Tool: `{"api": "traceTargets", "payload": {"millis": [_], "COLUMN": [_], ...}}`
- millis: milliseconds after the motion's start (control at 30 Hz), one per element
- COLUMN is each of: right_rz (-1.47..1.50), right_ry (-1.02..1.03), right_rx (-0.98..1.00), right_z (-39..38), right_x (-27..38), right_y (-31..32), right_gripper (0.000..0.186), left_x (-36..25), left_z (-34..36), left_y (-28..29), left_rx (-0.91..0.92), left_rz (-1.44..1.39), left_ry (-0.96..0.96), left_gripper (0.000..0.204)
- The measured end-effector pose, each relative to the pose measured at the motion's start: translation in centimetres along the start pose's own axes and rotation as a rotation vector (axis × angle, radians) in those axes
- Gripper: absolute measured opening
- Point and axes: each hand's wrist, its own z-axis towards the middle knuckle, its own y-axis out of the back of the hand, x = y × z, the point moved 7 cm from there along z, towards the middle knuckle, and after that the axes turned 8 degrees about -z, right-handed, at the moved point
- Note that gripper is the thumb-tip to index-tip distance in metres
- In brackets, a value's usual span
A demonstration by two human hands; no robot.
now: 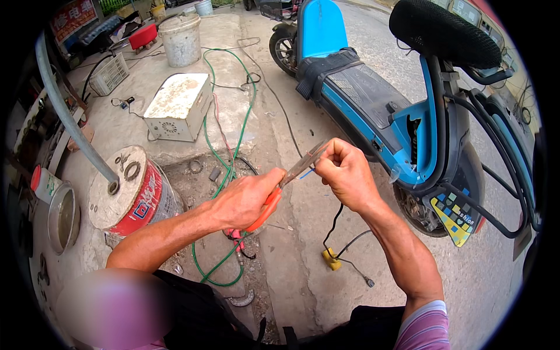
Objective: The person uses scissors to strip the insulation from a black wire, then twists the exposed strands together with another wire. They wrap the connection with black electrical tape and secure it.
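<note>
Lying between drum point(137, 201) and scooter point(364, 96), green hose point(222, 284) passes beneath left hand point(248, 198).

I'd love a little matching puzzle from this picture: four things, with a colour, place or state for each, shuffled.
Things:
1. Orange-handled tool
2. Scooter
3. Drum
4. Small block

Descriptions:
A. Mostly yellow
B. Has a grey pole rising from its top
C. Held in the left hand
D. Blue and black

Pairs: 1-C, 2-D, 3-B, 4-A
</note>
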Motion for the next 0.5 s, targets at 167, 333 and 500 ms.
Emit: {"api": "traceTargets", "payload": {"millis": [167, 333, 500], "right_rz": [0.244, 0.187, 0.056], "right_ry": [-0.055, 0.012, 0.056], "right_rx": [0.113, 0.127, 0.123], "right_z": [0.24, 0.12, -0.16], "right_x": [-0.28, 0.1, 0.38], "right_y": [-0.35, -0.59, -0.49], "right_gripper": [0.008, 0.011, 0.014], "left_x": [-0.58, -0.14, 0.3], "left_z": [0.25, 0.18, 0.1], "left_y": [0.02, -0.03, -0.25], "left_rx": [0.062, 0.057, 0.054], "left_rz": [-0.164, -0.137, -0.06], "left_ry": [0.095, 0.079, 0.038], "left_gripper": [0.044, 0.045, 0.04]}}
